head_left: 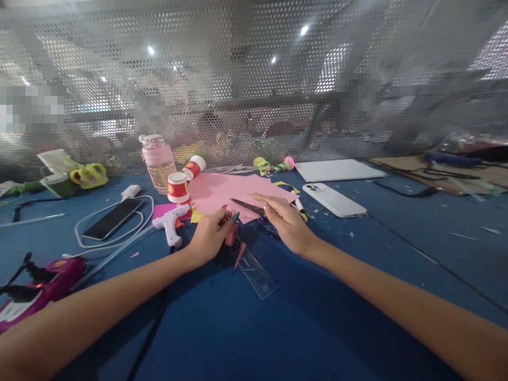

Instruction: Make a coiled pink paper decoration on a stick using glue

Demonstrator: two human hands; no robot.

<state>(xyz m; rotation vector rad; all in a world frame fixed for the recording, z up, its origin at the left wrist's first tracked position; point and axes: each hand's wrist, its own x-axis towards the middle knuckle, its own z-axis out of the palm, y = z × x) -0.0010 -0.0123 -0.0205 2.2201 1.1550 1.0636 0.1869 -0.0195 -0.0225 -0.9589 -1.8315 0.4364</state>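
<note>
My left hand [212,233] has its fingers closed around a small teal-tipped item [235,217], with pink paper pieces [231,235] at its fingertips. My right hand [286,222] is at the scissors [250,205], whose dark blades point left over the pink paper sheet [222,190]. Its fingers are stretched out and close together over the blue scissor handles, and whether they grip them is hard to tell. Below and between my hands, a clear ruler [257,275] lies on the blue table [222,328].
Left of the paper are a glue gun [172,223], red cups [178,188], a pink bottle [156,161], a black phone [113,218] with cable and a magenta power strip [51,288]. A white phone [334,200] and white board [339,170] lie right.
</note>
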